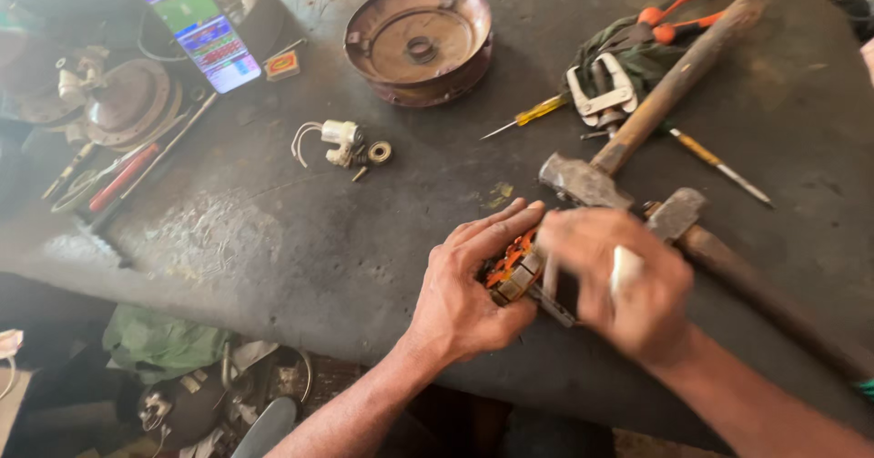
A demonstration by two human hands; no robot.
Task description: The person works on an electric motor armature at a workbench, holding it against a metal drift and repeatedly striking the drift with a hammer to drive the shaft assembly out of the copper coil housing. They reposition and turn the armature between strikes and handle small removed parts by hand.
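My left hand [473, 285] grips a small motor winding [512, 267] with orange copper coils and a metal core, pressed on the dark workbench [300, 239] near its front edge. My right hand [628, 285], blurred by motion, is closed around a slim white-handled tool [625, 267] held against the winding's right side. Both hands meet over the part and hide most of it.
Two hammers [637, 130] [719, 249] lie just behind my hands. Farther back sit a round rusty motor cover [421, 41], a yellow screwdriver [528, 115], orange-handled pliers [678, 7], a metal puller [601, 94], a white capacitor with a bearing [350, 144], and a lit phone [196, 25].
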